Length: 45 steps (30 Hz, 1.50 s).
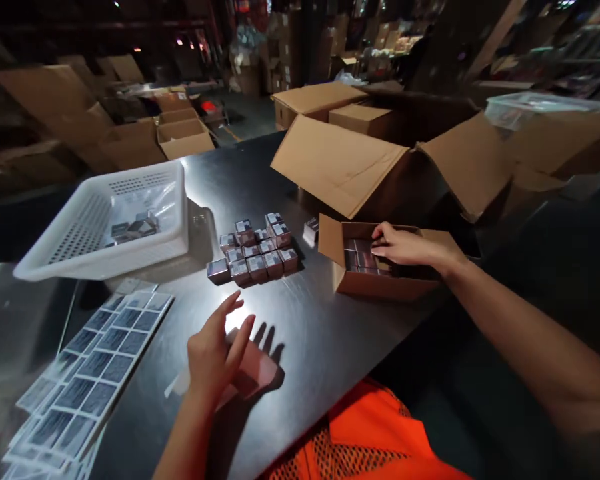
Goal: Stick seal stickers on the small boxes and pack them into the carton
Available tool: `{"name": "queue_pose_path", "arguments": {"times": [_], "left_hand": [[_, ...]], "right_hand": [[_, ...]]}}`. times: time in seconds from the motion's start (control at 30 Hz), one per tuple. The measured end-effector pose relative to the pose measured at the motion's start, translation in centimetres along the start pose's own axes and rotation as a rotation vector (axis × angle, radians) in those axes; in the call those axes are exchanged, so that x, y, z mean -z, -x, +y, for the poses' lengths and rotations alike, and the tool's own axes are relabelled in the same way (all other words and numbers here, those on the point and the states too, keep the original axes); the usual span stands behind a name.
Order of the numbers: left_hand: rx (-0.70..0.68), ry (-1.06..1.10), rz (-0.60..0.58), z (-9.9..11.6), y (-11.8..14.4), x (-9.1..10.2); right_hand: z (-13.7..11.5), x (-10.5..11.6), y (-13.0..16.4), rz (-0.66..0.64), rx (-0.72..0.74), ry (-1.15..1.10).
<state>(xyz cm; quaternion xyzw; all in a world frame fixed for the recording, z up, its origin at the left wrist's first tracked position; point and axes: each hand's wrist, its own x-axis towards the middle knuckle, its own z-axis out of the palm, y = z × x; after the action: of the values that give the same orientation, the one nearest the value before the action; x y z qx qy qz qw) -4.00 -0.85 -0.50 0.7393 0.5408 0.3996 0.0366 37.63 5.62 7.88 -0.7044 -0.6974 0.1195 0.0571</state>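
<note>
My left hand hovers over the dark table with its fingers spread, holding a small pinkish box against the palm. My right hand reaches into a small open cardboard carton at the right and rests on the dark little boxes packed inside; whether it grips one I cannot tell. A cluster of several small metallic boxes stands in the middle of the table, between the two hands.
A white perforated plastic basket with a few small boxes sits at the left. Sheets of printed labels lie at the near left. A large open cardboard box stands behind the carton. More cartons fill the dim background.
</note>
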Motion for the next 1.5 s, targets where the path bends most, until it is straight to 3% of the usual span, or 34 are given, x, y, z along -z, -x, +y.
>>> {"name": "queue_pose_path", "arguments": {"times": [0.1, 0.2, 0.33, 0.47, 0.57, 0.63, 0.77, 0.87, 0.97, 1.07, 1.17, 1.37, 1.5], "left_hand": [[0.121, -0.034, 0.046, -0.3, -0.6, 0.3], [0.234, -0.094, 0.038, -0.3, -1.1, 1.0], [0.341, -0.135, 0.001, -0.1, -1.6, 1.8], [0.462, -0.093, -0.001, 0.3, -1.9, 2.1], [0.545, -0.099, 0.007, 0.5, -2.1, 2.1], [0.572, -0.113, 0.005, 0.5, -2.2, 2.0], [0.585, -0.073, -0.020, 0.9, -2.3, 1.5], [0.605, -0.058, -0.044, 1.2, -2.2, 1.2], [0.668, 0.024, -0.052, 1.1, -2.2, 1.6], [0.715, 0.388, -0.173, 0.4, -2.5, 2.3], [0.734, 0.707, -0.248, -0.3, -2.8, 2.8], [0.842, 0.823, -0.242, -1.0, -2.8, 2.6], [0.852, 0.844, -0.257, -1.5, -2.7, 2.6]], "right_hand": [[-3.1, -1.0, 2.8, 0.145, -0.002, 0.106], [-6.2, -4.0, 4.9, 0.267, 0.250, 0.212], [-6.2, -7.1, 3.8, 0.351, 0.329, 0.335], [-5.5, -7.0, 2.2, 0.472, 0.316, 0.237], [-9.0, -6.8, 2.7, 0.614, 0.456, -0.013], [-12.8, -7.4, 3.5, 0.525, 0.615, -0.274], [-19.9, -9.8, 4.0, 0.038, 0.764, -0.651], [-22.2, -12.2, 3.5, -0.231, 0.638, -0.838], [-21.8, -13.7, 3.1, -0.449, 0.443, -1.034], [-20.6, -13.9, 2.6, -0.507, 0.323, -1.139], [-20.0, -13.5, 2.1, -0.500, 0.300, -1.151], [-19.7, -13.0, 1.8, -0.403, 0.303, -1.039], [-18.8, -12.4, 1.1, -0.563, 0.309, -1.116]]}}
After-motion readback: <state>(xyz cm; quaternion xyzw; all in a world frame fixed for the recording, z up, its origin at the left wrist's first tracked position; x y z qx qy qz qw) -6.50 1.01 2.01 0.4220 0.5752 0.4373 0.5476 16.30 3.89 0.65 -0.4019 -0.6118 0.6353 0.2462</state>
